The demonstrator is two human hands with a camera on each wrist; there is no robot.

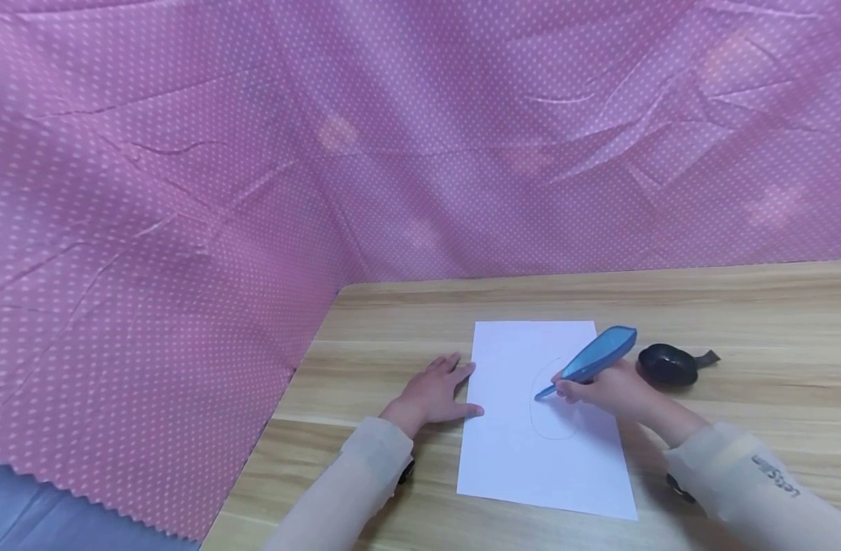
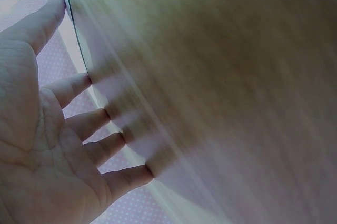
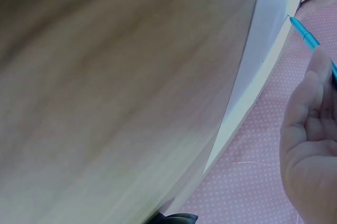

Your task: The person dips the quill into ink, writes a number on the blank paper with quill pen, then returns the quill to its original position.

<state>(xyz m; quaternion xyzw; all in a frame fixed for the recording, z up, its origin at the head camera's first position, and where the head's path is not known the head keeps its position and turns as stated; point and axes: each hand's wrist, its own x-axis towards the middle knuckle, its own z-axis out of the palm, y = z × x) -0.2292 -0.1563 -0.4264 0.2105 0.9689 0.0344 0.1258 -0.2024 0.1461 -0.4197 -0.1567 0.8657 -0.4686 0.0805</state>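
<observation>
A white sheet of paper (image 1: pixel 510 467) lies on the wooden table, with a thin, faint curved line drawn near its middle. My right hand (image 1: pixel 616 390) pinches a blue pen (image 1: pixel 595 356) that has a broad, leaf-shaped top. The pen's tip meets the paper at the left side of the curve. In the right wrist view the pen (image 3: pixel 305 33) shows only its slim lower part, beside the thumb of the right hand (image 3: pixel 310 134). My left hand (image 1: pixel 434 392) rests with spread fingers at the sheet's left edge; its thumb and a fingertip touch the paper. The left wrist view shows the same spread hand (image 2: pixel 47 145).
Just right of the right hand, a glossy black rounded object (image 1: pixel 668 364) with a short tail sits on the wooden table (image 1: pixel 392 321). Pink polka-dot cloth (image 1: pixel 461 153) hangs behind the table and along its left side. Grey-blue fabric (image 1: pixel 41 509) shows at lower left.
</observation>
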